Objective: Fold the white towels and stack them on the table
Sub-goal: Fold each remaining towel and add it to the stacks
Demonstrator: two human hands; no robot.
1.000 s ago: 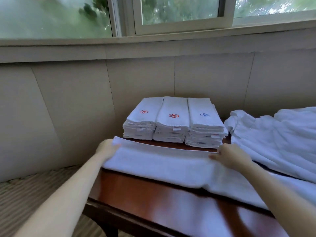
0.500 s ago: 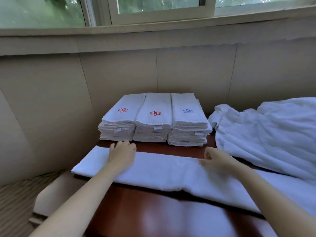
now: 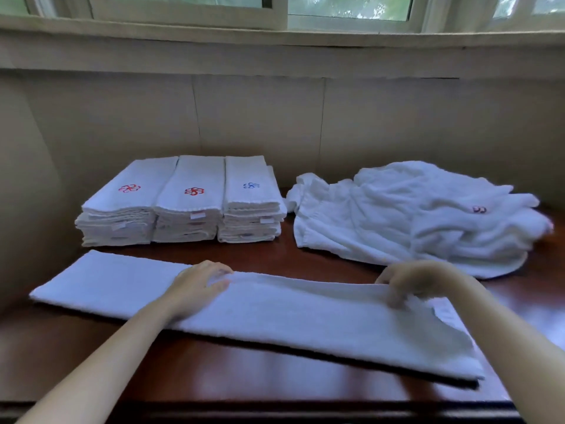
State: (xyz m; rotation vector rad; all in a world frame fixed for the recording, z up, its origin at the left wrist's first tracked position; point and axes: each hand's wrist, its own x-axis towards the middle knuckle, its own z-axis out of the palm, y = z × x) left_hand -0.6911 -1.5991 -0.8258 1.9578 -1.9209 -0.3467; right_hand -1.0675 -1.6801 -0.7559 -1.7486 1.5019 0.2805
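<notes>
Your long towel (image 3: 275, 316) lies as a narrow folded strip across the front of the table (image 3: 275, 390), its left end flat and its right end rumpled. Your left hand (image 3: 195, 286) rests on it near the middle, fingers straight and a little spread, pressing the cloth down. Your right hand (image 3: 412, 281) is blurred, but its fingers look curled round the far edge near the right end, pinching it. The likely trouble from here, as I judge it, is this: if you bring that right end over while the left palm presses too lightly, the whole strip may slide on the polished wood and the fold will land crooked. The layers under your right fingers could also come apart, since the corner beyond them splays open, and you would then carry only the top layer across. The near edge runs close to the table's front, so a pull toward you might drag it off. Watch the heap (image 3: 397, 218) of unfolded towels just behind your right hand, because a wide sweep could catch it. Counted: one towel in work, three stacks (image 3: 189, 209) of folded towels side by side at the back left, two topped with a red mark and one with a blue, and one heap whose towels I cannot number.
</notes>
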